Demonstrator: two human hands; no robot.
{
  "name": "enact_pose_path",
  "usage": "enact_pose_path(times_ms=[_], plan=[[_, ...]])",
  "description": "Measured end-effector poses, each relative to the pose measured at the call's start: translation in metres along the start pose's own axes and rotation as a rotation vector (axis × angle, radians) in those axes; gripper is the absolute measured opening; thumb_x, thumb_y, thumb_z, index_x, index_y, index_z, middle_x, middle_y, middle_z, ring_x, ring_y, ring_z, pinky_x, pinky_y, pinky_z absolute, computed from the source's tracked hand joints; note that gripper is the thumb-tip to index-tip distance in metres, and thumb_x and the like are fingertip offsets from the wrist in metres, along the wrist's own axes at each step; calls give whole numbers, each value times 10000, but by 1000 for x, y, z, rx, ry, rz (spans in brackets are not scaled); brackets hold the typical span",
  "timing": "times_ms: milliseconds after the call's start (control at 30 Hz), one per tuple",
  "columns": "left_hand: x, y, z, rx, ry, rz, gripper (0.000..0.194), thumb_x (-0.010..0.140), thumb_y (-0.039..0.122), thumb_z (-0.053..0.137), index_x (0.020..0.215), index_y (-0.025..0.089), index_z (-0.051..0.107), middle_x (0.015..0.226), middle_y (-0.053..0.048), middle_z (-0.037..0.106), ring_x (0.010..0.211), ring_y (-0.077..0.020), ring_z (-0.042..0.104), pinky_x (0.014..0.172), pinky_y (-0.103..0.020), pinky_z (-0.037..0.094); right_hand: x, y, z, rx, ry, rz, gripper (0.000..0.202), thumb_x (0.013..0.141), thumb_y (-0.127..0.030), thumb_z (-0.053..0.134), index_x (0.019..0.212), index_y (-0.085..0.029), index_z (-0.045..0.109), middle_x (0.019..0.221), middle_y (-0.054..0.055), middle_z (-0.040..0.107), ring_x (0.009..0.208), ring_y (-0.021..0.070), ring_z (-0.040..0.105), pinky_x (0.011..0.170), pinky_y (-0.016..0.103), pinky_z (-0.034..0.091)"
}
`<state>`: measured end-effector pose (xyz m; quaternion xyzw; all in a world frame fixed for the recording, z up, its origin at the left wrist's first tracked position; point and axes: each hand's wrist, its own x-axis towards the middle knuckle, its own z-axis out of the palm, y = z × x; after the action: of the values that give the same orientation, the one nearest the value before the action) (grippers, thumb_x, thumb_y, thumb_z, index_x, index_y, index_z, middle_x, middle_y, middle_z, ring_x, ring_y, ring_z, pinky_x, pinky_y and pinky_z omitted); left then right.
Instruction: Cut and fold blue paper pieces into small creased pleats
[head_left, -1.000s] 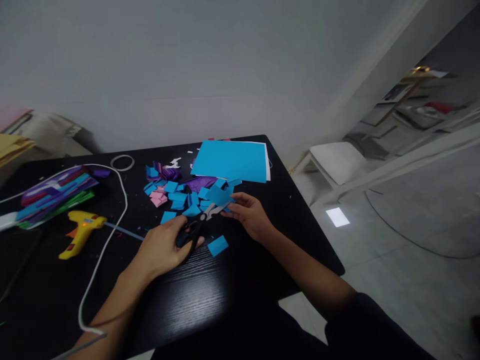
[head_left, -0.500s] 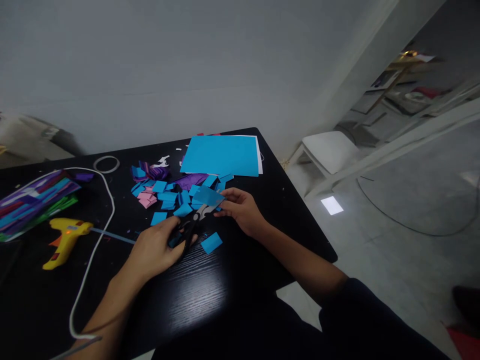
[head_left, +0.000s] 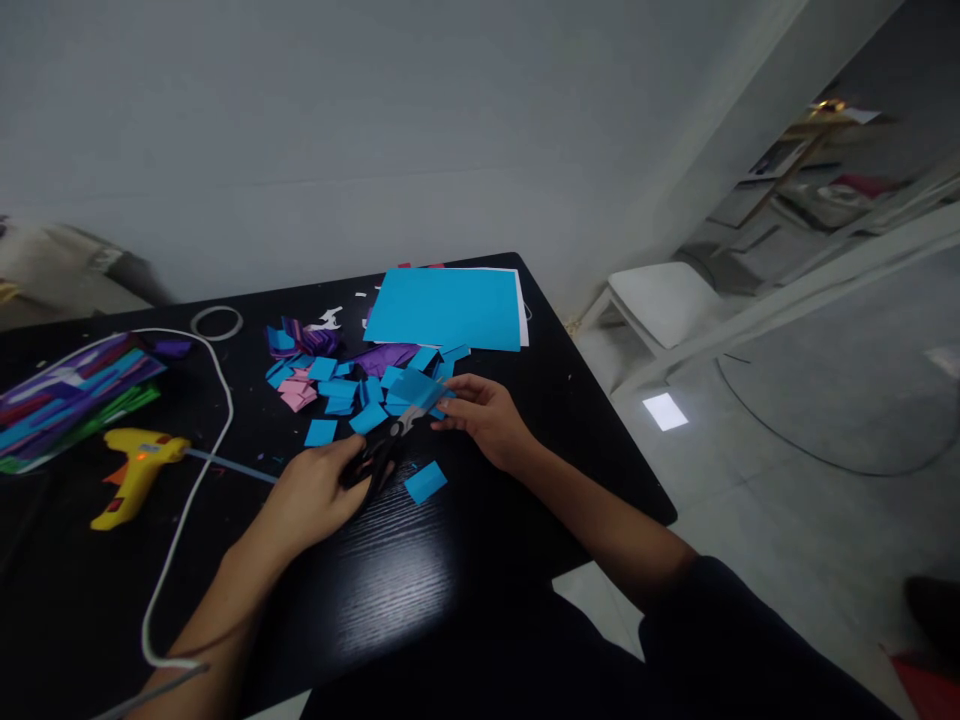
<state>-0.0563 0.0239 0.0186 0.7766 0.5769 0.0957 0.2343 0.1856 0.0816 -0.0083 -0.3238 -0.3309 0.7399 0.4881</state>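
My left hand (head_left: 319, 495) is closed round the black handles of a pair of scissors (head_left: 397, 429). Their blades lie at a piece of blue paper (head_left: 415, 386), which my right hand (head_left: 484, 418) pinches at its right edge. Several cut blue paper pieces (head_left: 339, 390) lie in a loose pile behind the hands, beside folded pink paper pieces (head_left: 298, 391). A single blue rectangle (head_left: 426, 482) rests on the table just in front of the scissors. Purple paper (head_left: 385, 357) shows behind the pile.
A large blue sheet (head_left: 446, 308) lies over white paper at the table's back right. To the left are a yellow glue gun (head_left: 139, 475) with a glue stick, a white cable (head_left: 196, 490), a tape ring (head_left: 217, 323) and a bag of coloured strips (head_left: 75, 395). A white stool (head_left: 664, 300) stands right.
The scissor blades have come closer together on the blue paper. Both hands stay in nearly the same place; the view has shifted slightly.
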Motion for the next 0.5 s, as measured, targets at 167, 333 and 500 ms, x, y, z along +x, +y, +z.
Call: enact_pose_path(times_ms=[167, 333, 500], plan=[[0, 1, 0, -23, 0, 10, 328, 921, 447, 503, 686, 219, 489, 584, 5, 558, 538, -172, 559, 560, -276, 347, -1, -1, -1, -19, 5, -4, 277, 660, -269, 911, 882, -215, 754, 859, 3, 750, 807, 165, 713, 762, 358, 663], [-1, 3, -2, -104, 33, -5, 387, 906, 467, 545, 625, 207, 495, 518, 35, 482, 480, -128, 466, 531, -262, 317, 0, 3, -2, -33, 41, -30, 306, 651, -290, 926, 878, -209, 738, 802, -19, 717, 781, 149, 708, 766, 353, 664], [-5, 0, -2, -268, 221, -147, 451, 870, 559, 606, 613, 198, 522, 528, 35, 465, 509, -124, 444, 514, -251, 318, -1, 1, 0, -8, 36, -17, 310, 655, -267, 926, 892, -219, 731, 794, -36, 700, 770, 138, 700, 772, 348, 657]])
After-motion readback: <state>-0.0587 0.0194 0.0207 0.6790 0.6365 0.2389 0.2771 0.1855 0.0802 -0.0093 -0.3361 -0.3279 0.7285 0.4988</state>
